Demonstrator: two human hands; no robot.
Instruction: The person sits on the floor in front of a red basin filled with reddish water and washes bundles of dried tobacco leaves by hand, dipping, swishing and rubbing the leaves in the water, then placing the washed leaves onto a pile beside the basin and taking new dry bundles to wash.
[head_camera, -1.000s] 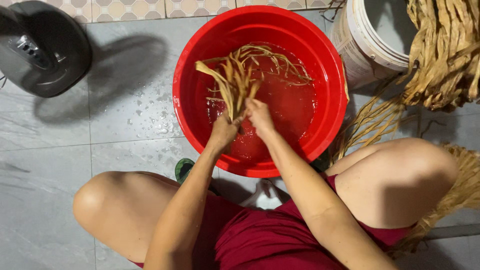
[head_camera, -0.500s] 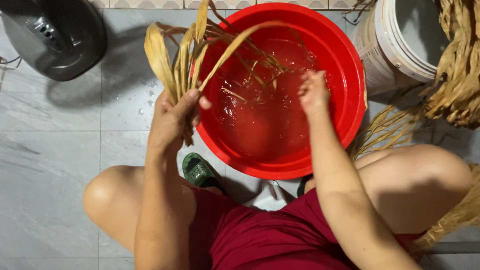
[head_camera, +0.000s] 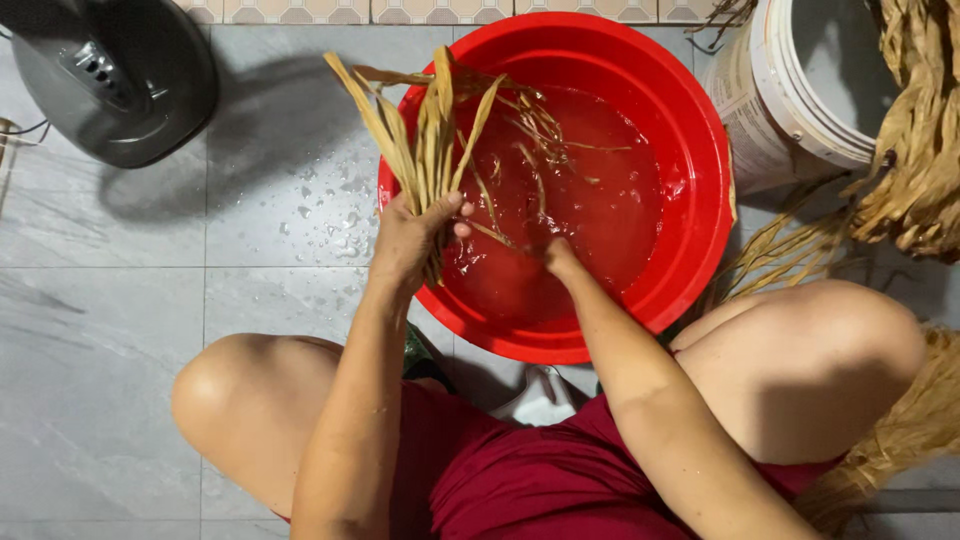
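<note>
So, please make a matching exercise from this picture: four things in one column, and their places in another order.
Things:
1. bundle of wet straw strips
2. red basin
3. white bucket
4. dark fan base

Places:
A. top left corner of the floor
B. gripped in the left hand
C. right of the basin, beside dry straw
D. in front of the knees, holding water, right hand inside

Pairs: 1-B, 2-D, 3-C, 4-A

A wet bunch of tan dried leaves (head_camera: 425, 130) fans upright at the red basin's (head_camera: 700, 230) left rim, while loose strands (head_camera: 530, 125) float in its water.
</note>
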